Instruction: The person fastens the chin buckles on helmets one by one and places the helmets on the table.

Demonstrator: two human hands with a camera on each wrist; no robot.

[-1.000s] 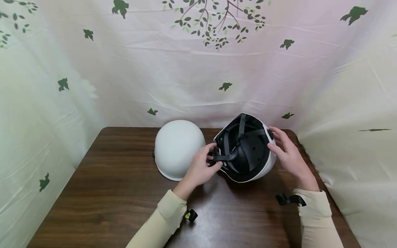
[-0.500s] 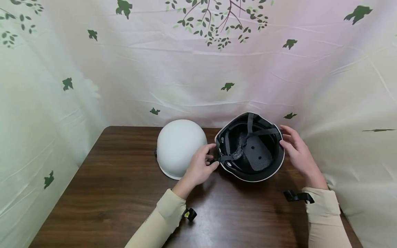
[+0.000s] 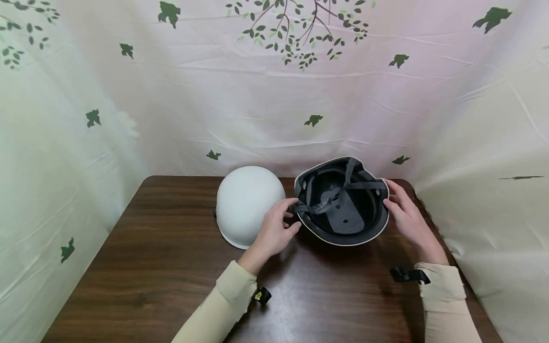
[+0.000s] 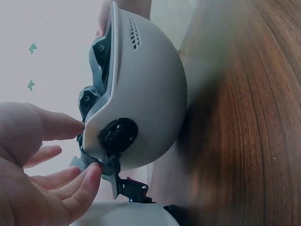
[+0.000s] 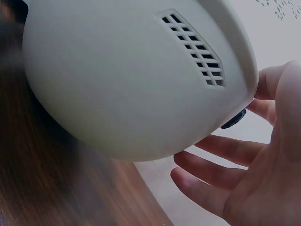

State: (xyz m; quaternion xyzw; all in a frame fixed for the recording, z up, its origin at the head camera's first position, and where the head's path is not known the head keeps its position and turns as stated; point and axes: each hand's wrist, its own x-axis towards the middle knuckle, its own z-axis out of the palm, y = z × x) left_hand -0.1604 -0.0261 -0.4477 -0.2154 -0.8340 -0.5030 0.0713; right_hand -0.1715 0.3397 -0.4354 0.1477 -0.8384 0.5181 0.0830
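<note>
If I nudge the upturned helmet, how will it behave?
The upturned helmet will probably rock or roll, since its rounded shell faces toward the table. The smooth shell may slip in a light grip. The straps look like thin webbing, so they would likely flop.

Two helmets (image 3: 250,207) (image 3: 345,216), two grips (image 3: 276,227) (image 3: 409,219), two sleeves (image 3: 218,305) (image 3: 446,305), two wristbands (image 3: 262,296) (image 3: 409,275) and one table (image 3: 141,267) are visible.

A dark brown, wood-grain table (image 3: 137,267) stands against pale, creased cloth hangings (image 3: 257,105) that rise behind it and along both sides. Dark-stemmed leafy branches (image 3: 299,37) and green birdlike shapes (image 3: 314,120) pattern the fabric. Soft glare whitens the tabletop's front.
</note>
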